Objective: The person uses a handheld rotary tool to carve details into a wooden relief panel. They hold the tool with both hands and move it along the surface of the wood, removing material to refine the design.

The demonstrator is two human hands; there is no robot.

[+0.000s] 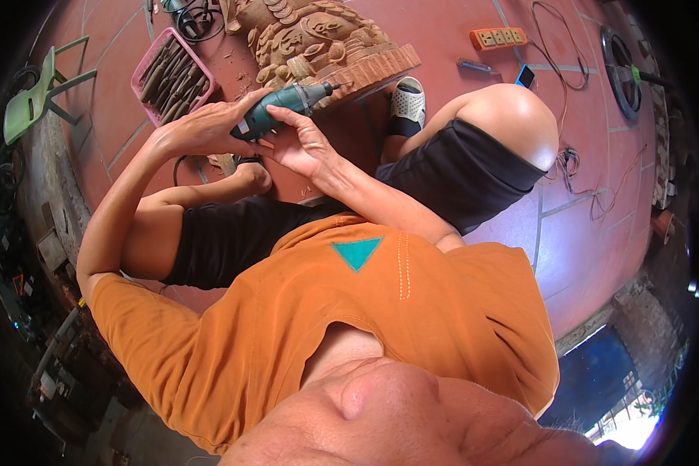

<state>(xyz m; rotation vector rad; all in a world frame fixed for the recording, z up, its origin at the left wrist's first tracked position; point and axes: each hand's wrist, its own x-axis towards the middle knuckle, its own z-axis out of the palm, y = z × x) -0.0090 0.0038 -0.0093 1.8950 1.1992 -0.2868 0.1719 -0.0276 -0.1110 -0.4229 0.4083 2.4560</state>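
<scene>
A green and grey electric die grinder [287,102] is held out in front of me, its narrow tip pointing right, close to a brown carved wooden sculpture [311,50]. My left hand [206,128] wraps round the rear of the grinder's body. From below, my right hand [301,146] grips the same body, the thumb lying against its side and the fingers curled under, partly hidden. The sculpture has deep relief and a ridged base edge. Whether the grinder's tip touches the wood, I cannot tell.
Left of the carving, a pink basket [209,71] holds many carving chisels. A green plastic chair [29,109] stands at far left. An orange power strip [498,38], a blue-screened device [526,75] and loose cables lie at right on the red tiled floor [590,179].
</scene>
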